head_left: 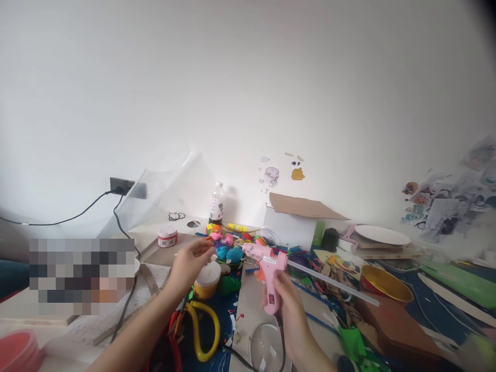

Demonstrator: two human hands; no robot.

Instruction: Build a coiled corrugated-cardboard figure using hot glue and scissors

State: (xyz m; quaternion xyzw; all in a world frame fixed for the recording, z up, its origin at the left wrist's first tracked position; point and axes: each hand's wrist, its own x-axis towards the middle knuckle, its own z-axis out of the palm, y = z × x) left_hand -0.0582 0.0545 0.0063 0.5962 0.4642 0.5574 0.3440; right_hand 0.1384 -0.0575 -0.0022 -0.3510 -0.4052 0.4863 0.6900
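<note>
My right hand [289, 299] is wrapped round the handle of a pink glue gun [268, 266], whose nozzle points left. A long clear glue stick [333, 282] sticks out of its back. My left hand [194, 260] is raised over the table, its fingers bent toward the colourful round pieces [222, 243]; its fingertips are pinched together, and what they hold is too small to name. Just below that hand stands a yellow jar with a white lid [207, 279]. Yellow-handled scissors [205, 333] lie nearer to me.
A bottle [217, 204], a red-and-white tub [167, 237] and a white box with a cardboard flap [290, 225] stand at the back. Right are a gold tin [386, 284], a brown block [405, 328] and scraps. A black cable [126, 305] crosses the left side.
</note>
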